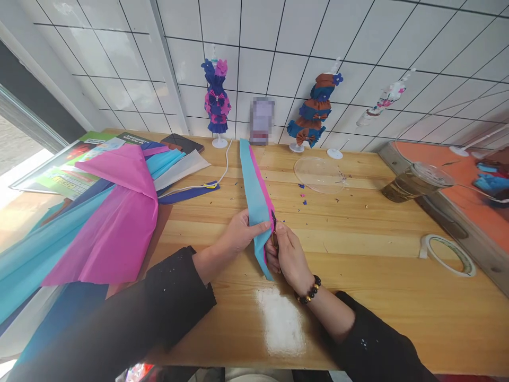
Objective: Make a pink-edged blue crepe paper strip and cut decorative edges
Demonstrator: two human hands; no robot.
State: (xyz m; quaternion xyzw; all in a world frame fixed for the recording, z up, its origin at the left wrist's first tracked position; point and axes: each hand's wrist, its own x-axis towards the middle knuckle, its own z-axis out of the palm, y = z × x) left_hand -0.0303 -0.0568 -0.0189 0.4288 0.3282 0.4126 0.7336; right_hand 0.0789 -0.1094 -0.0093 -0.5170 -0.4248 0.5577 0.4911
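Currently pinches the strip (254,191) over the surface (358,228) with the left hand (240,233), grips scissors (273,220) in the right hand (290,254); looks long, narrow, light blue, pink-edged, bent near the close end.

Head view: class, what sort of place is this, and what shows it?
Probably a craft workspace: coloured sheets lie piled on a wooden table, the right hand holds small scissors, and a bow-trimmed decoration stands by the tiled wall.
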